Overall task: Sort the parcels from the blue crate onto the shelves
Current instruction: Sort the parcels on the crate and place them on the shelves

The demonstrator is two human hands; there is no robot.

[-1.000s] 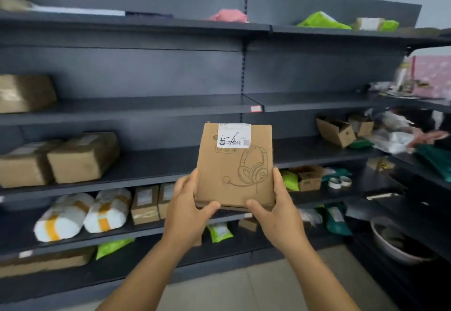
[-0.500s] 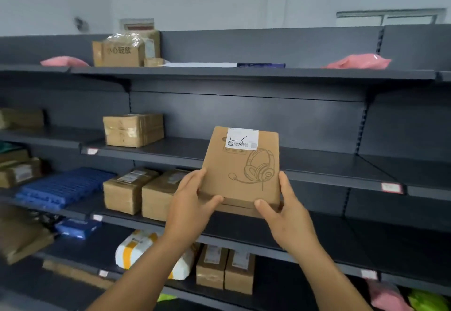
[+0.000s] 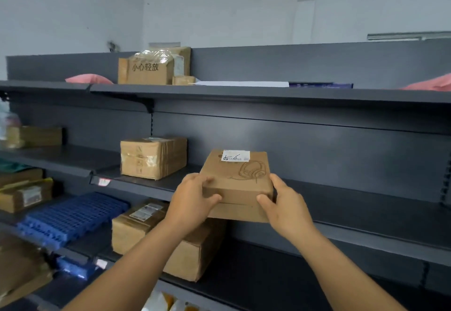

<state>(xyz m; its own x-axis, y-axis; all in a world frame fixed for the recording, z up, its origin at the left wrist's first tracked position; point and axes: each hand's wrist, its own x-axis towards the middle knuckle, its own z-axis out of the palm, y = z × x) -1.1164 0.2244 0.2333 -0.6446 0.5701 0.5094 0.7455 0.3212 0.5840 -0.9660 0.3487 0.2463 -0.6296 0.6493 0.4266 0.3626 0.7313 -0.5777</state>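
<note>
Both hands are wrapped around the headset box, left hand on its near left corner and right hand on the near right one, with the box tipped nearly flat at the front lip of the middle shelf. Just to its left on that shelf sits a taped carton, not touching, and the stretch behind and to the right looks bare. Below are two more cartons and a blue pallet, and up top a big box between pink mailers.
</note>
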